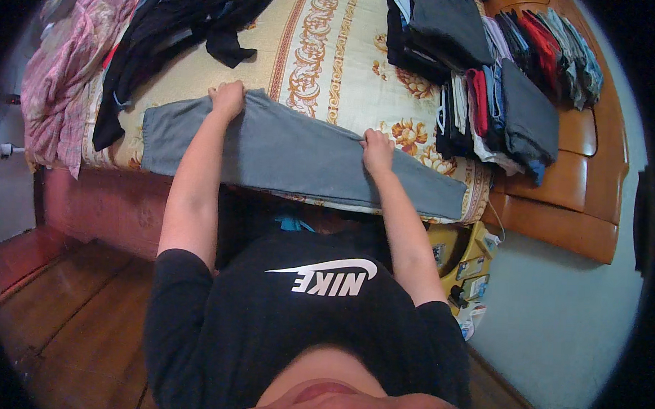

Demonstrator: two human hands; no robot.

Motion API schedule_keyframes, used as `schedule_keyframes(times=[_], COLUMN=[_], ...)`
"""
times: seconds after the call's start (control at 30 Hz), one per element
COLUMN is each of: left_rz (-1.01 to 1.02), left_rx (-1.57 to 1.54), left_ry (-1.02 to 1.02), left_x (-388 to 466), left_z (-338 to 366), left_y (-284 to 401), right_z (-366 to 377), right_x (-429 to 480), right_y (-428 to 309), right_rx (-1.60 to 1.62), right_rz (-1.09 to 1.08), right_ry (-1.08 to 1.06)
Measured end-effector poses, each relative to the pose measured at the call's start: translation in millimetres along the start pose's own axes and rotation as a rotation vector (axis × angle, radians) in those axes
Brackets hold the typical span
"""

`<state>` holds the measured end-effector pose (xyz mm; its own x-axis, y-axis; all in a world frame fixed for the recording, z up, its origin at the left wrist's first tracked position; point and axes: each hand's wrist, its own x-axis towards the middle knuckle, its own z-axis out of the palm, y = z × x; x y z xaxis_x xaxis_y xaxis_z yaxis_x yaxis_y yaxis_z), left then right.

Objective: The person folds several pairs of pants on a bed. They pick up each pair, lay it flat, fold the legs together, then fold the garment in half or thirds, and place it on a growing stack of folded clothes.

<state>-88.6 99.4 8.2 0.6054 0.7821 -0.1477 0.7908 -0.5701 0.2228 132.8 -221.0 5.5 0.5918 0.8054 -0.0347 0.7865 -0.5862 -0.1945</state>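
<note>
A pair of grey trousers (307,155), doubled lengthwise, lies across the near edge of the bed. Its wide waist end points left and the narrower leg end points right. My left hand (228,99) grips the upper edge near the crotch, fingers curled into the cloth. Farther right, my right hand (379,149) pinches the same edge along the leg, making a small crease. Part of the waist section is hidden behind my left forearm. The lower edge of the trousers hangs at the mattress border.
A patterned bedspread (359,70) covers the bed. Black clothing (165,53) and a pink checked cloth (75,82) lie at left. Folded dark garments (447,30) and a row of folded clothes (477,112) sit at right, before the wooden headboard (566,180). A yellow shelf unit (469,252) stands below.
</note>
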Motion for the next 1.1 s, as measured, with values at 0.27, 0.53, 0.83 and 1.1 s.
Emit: schedule_keyframes(times=[0.27, 0.53, 0.83, 1.1], left_rz=[0.287, 0.763, 1.074, 0.956], left_rx=[-0.059, 0.115, -0.003, 0.216], left_ry=[0.474, 0.14, 0.115, -0.169], left_x=[-76.9, -208.0, -201.8, -207.0], left_z=[12.3, 66.7, 91.2, 67.8], left_y=[36.7, 105.9, 93.5, 171.5], right_z=[2.8, 14.6, 12.4, 4.8], right_x=[-68.8, -173.4, -161.4, -169.4], right_y=[-7.0, 27.8, 53.9, 84.9], right_rx=[0.038, -0.093, 0.012, 0.238], right_rz=[0.036, -0.043, -0.26, 0.529], right_ry=[0.269, 0.176, 0.179, 0.628])
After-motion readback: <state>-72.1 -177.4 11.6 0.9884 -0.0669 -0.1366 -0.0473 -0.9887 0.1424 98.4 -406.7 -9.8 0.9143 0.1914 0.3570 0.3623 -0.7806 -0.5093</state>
